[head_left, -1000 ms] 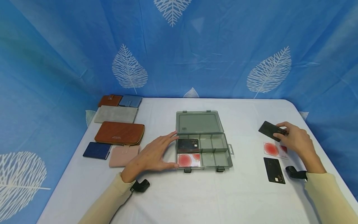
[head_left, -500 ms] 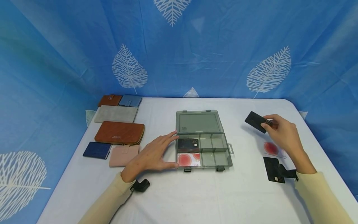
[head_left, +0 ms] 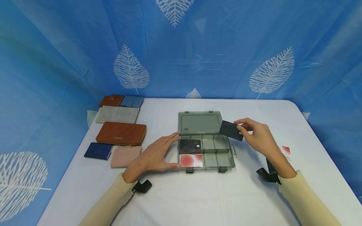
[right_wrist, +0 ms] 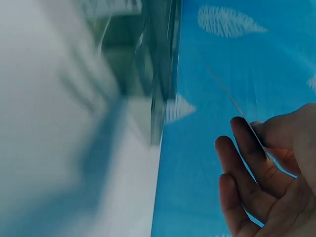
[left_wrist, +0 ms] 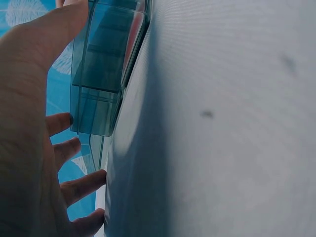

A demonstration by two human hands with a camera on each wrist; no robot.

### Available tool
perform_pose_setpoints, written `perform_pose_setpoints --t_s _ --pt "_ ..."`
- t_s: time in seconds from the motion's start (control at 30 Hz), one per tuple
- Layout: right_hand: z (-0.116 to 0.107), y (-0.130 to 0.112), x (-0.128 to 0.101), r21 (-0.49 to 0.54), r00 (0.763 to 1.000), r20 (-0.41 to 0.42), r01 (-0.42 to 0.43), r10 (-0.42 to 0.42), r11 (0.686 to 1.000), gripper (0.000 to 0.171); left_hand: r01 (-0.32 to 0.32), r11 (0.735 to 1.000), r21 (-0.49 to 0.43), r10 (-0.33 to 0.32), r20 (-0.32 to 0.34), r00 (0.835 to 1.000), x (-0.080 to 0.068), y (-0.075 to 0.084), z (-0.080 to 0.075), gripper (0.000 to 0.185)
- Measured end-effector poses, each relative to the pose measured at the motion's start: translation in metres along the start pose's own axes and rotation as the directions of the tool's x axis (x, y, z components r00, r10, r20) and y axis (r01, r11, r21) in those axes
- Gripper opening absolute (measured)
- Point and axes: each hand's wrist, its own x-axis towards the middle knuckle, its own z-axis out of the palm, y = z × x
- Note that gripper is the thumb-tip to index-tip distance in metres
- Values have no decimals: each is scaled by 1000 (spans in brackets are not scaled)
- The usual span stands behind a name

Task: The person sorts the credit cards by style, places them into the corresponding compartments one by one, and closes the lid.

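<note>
White table (head_left: 203, 201): near its far edge, a partitioned box (head_left: 223, 160), lid (head_left: 199, 123) open. Your left hand (head_left: 154, 155), fingers spread, touches the box's left edge; your right hand (head_left: 258, 136) pinches a black card (head_left: 230, 130) raised by its right edge. Inside: VIP card (head_left: 188, 146), far-left corner; red-and-white card (head_left: 190, 161), near-left corner.

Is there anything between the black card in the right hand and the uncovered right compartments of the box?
Nothing visible stands in the way. The right hand pinches the card by the back right corner of the box; the lid is folded back, the left hand opposite.
</note>
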Motion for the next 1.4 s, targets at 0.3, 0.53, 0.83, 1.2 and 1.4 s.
perform_pose_setpoints --t_s 0.3,0.53,0.83,1.2,1.4 --pt "25 -25 5 55 993 117 25 -32 998 24 11 1000 11 -11 6 1000 -1 2 0 110" --pt "45 -39 8 60 981 177 66 -76 996 23 28 1000 13 -28 22 999 -1 3 0 110" --pt "69 -53 10 61 961 215 167 -176 984 22 6 1000 0 -6 9 1000 -2 2 -1 109" --pt "91 -62 11 55 950 226 207 -214 977 17 23 1000 4 -23 13 1000 -2 2 0 111" --pt "95 -66 11 16 951 234 203 -201 979 15 11 1000 5 -11 3 1000 -2 0 0 111"
